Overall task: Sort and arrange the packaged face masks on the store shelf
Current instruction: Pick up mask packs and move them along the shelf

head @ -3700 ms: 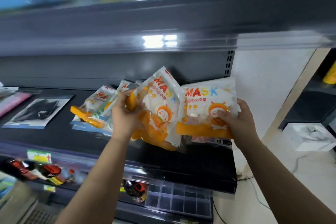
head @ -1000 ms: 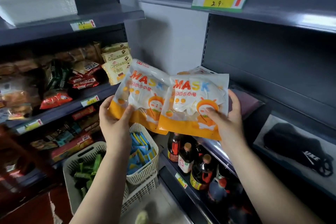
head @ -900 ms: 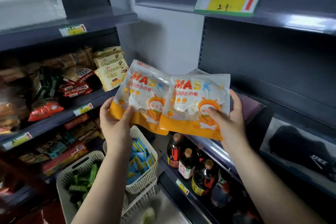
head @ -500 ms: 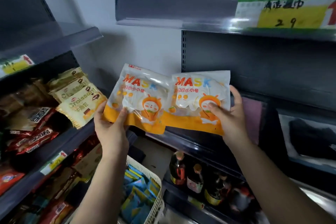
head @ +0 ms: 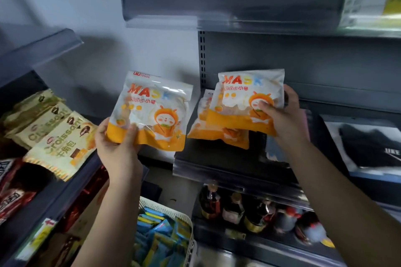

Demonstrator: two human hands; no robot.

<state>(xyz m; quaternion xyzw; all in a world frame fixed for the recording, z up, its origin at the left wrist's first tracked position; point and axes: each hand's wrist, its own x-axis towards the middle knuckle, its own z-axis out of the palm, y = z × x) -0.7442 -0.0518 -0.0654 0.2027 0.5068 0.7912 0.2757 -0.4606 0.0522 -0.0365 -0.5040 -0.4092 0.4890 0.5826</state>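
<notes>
The left hand (head: 118,147) grips one mask pack (head: 152,112) by its orange bottom edge, out in the air to the left of the dark shelf (head: 217,165). The pack says "MASK" in big letters and shows a little orange cartoon face. The right hand (head: 282,119) grips more "MASK" packs (head: 243,102) in a stack just above the shelf. On the left, yellow bags (head: 58,136) say "Croissant". A white basket (head: 167,210) down low holds blue packets (head: 160,236). Dark bottles (head: 234,208) stand under the shelf.
</notes>
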